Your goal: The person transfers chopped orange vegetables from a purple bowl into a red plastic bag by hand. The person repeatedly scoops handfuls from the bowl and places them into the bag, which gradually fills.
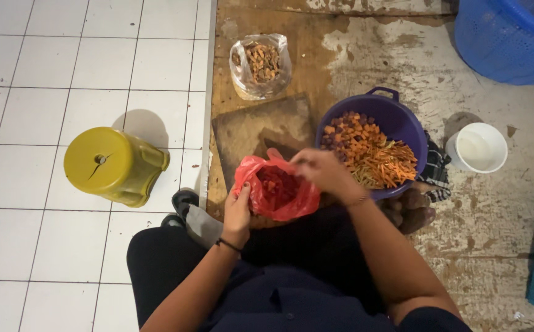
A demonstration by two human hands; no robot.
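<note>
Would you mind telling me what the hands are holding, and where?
Both hold the red plastic bag: left hand at its left edge, right hand at its top rim.

Dark clothing, bare forearms, black band [228, 245] on left wrist.

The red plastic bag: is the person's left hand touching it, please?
Touching: the head view shows the left hand gripping the red plastic bag at its left edge.

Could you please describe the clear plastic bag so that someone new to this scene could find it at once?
Start at the purple bowl of chopped vegetables, then look up-left past the dark cutting board. The clear plastic bag stands open there, holding brownish-orange pieces; unlike the red bag, no hand touches it.
</note>
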